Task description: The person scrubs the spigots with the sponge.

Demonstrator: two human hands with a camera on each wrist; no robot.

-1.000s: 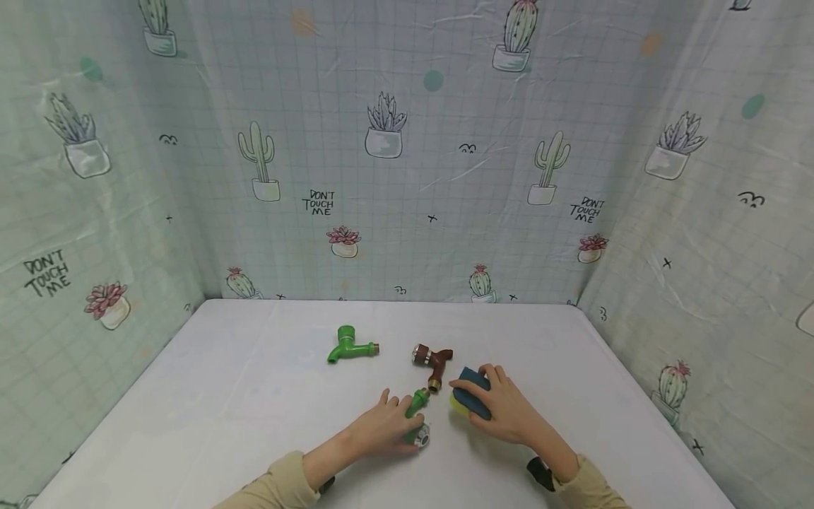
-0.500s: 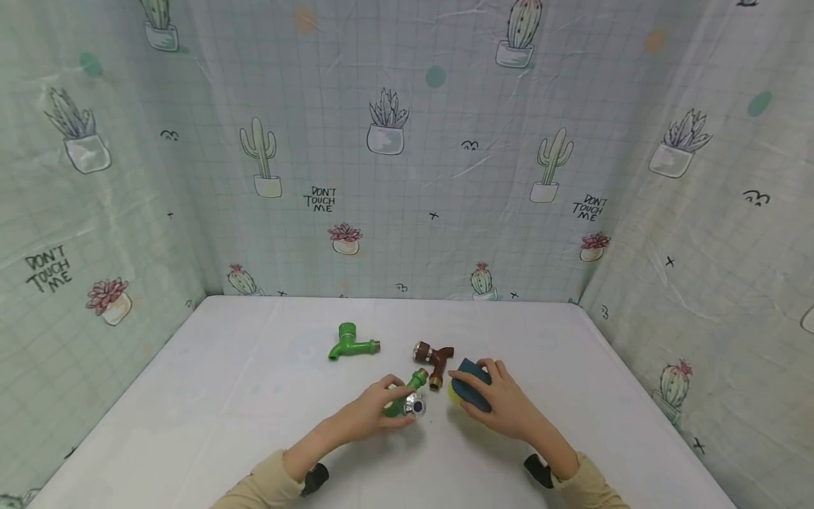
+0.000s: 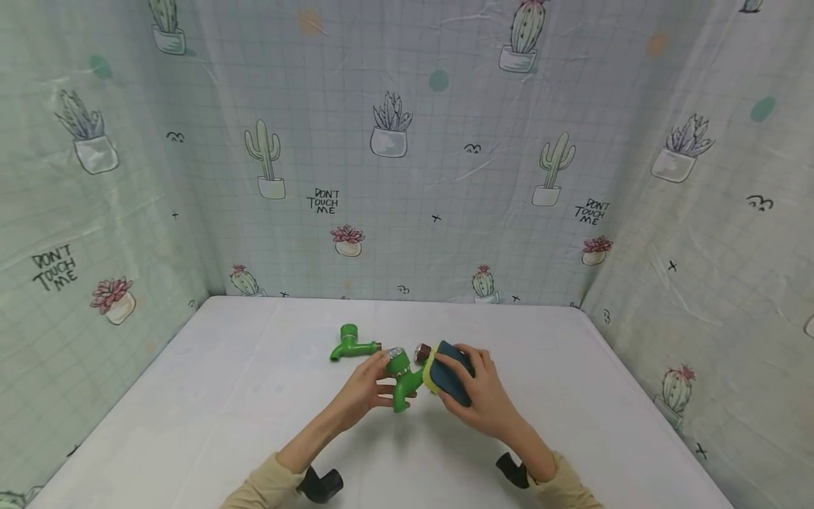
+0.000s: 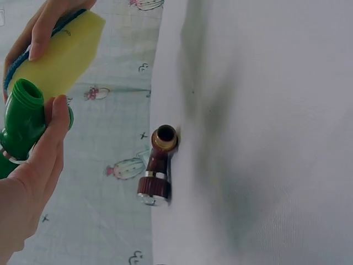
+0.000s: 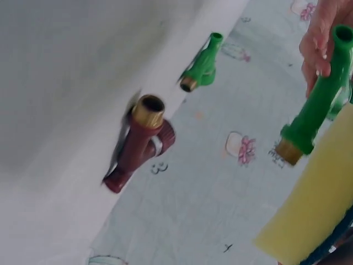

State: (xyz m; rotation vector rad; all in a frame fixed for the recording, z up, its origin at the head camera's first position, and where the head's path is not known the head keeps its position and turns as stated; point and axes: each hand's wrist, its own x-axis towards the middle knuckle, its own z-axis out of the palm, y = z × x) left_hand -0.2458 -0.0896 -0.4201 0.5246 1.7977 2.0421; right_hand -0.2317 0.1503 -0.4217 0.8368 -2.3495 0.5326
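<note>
My left hand [image 3: 364, 390] grips a green tap [image 3: 407, 386] with a silver-topped knob, raised over the table. The tap's spout points down in the head view, and its brass threaded end shows in the right wrist view. In my right hand [image 3: 488, 399] is a sponge [image 3: 454, 373], yellow on one side and dark blue on the other. Its yellow face is turned toward the tap, right at the tap's threaded end in the head view. Behind the sponge, a brown tap [image 5: 132, 149] with a brass end lies on the table, mostly hidden in the head view.
A second green tap [image 3: 352, 345] lies farther back, left of the brown one. The white table [image 3: 254, 396] is bordered by a cactus-print curtain [image 3: 432, 184] at the back and sides. Black wrist devices [image 3: 321, 486] hang under both forearms.
My left hand has lifted the green tap off the table and turned it, moving it forward. My right hand has brought the sponge left and up against the tap's end.
</note>
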